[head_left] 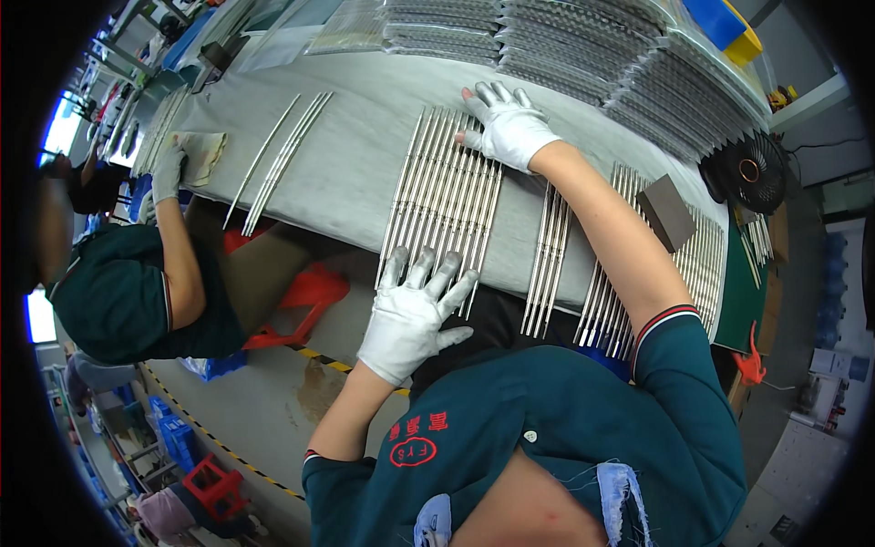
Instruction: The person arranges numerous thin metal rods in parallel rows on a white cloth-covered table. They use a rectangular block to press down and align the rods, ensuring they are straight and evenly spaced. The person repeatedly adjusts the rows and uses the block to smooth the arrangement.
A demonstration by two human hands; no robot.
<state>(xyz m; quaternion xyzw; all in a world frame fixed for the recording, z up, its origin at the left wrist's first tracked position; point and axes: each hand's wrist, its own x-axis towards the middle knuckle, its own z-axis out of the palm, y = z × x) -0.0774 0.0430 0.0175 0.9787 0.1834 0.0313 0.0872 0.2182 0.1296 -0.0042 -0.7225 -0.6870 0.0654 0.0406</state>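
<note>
A row of slim metal rods (437,196) lies side by side on the pale table covering in front of me. Across their near ends rests my left hand (403,314), in a white glove with greyed fingertips, its fingers spread. At the far right corner of the same row is my right hand (512,128), also gloved, fingers stretched apart; the thumb and one fingertip are bare. Neither hand is closed around a rod. Beside this row, a narrower group of rods (549,255) lies partly under my right forearm.
More rods (612,273) and a dark grey block (666,212) lie to the right, near a black fan (753,171). Stacked clear plastic trays (574,55) line the back. A few rods (290,159) lie leftward, near a gloved co-worker (128,287). An orange-red tool (752,365) hangs at right.
</note>
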